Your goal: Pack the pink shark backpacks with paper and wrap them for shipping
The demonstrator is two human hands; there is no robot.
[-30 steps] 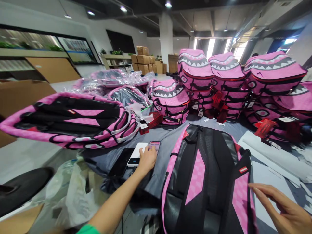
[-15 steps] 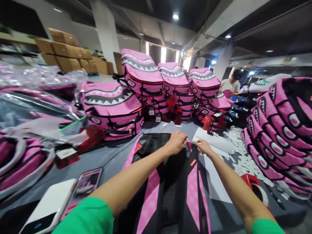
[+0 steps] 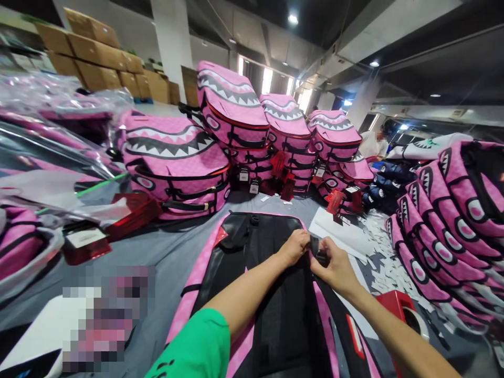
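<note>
A pink and black backpack (image 3: 255, 247) lies back-side up on the grey table right in front of me. Both my hands meet over its upper right part. My left hand (image 3: 293, 248) is closed, pinching the strap area. My right hand (image 3: 334, 269) is closed around a black strap with a buckle (image 3: 317, 251), lifted a little off the backpack. A black carry handle (image 3: 241, 231) lies at the top of the backpack, left of my hands.
Stacks of pink shark-mouth backpacks (image 3: 232, 113) stand behind and along the right (image 3: 452, 220). Bagged ones (image 3: 51, 152) lie at left. Red tags (image 3: 129, 212), white sheets (image 3: 334, 228), a red tape dispenser (image 3: 405, 315) and a white device (image 3: 35, 341) sit around. A person (image 3: 374, 144) is far back.
My left hand left the phone at the left and both hands came onto the backpack's upper right; since half a second ago they drew nearer to me and my right hand closed on the strap.
</note>
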